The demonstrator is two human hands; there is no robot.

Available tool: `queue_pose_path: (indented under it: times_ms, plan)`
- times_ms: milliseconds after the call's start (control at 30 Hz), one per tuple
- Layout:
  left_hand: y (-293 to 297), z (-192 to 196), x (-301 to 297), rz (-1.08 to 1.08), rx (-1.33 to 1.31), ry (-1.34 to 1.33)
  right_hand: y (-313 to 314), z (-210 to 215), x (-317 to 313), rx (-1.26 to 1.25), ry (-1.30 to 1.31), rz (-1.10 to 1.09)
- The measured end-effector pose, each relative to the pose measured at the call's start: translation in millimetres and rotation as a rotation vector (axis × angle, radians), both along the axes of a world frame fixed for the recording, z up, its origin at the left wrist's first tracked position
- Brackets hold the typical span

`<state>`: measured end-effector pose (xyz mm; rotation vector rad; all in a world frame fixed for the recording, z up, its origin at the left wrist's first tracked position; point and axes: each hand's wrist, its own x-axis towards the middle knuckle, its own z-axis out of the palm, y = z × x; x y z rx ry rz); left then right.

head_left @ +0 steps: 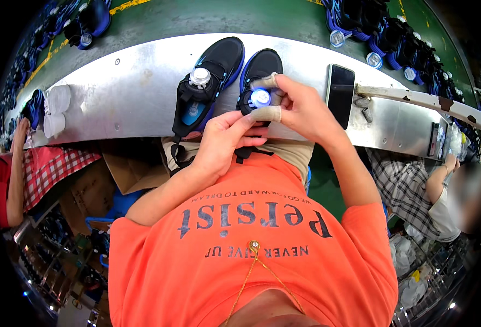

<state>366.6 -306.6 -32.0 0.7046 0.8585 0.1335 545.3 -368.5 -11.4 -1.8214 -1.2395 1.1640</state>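
Note:
Two black sneakers with blue-purple soles lie side by side on the metal bench, toes pointing away from me. On the left sneaker (223, 61) sits a clear round dial (199, 77), unlit. The right sneaker (263, 64) carries a similar round dial (260, 98) that glows blue-white. My right hand (304, 111), with beige covers on its thumb and index finger, closes around the glowing dial. My left hand (221, 137) is at the heel end of the right sneaker, thumb and fingers closed around it; the heel itself is mostly hidden.
A dark phone (340, 95) lies on the metal bench (137, 71) to the right, beside small grey scraps (364, 109) and a chipped white bar (415, 97). White round pieces (56, 111) stand at left. Co-workers sit at both sides; rows of sneakers (382, 38) lie beyond.

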Motion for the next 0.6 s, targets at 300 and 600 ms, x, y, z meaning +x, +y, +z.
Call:
queue_pose_path:
  times_ms: [300, 600]
  plan:
    - [2.2, 3.3, -3.0, -0.102, -0.005, 0.036, -1.9, -7.5, -16.0, -0.058, -0.103, -0.127]
    - [99.2, 16.8, -21.7, -0.307, 1.347, 0.239, 116.0, -80.4, 4.9, 0.244, -0.297, -0.047]
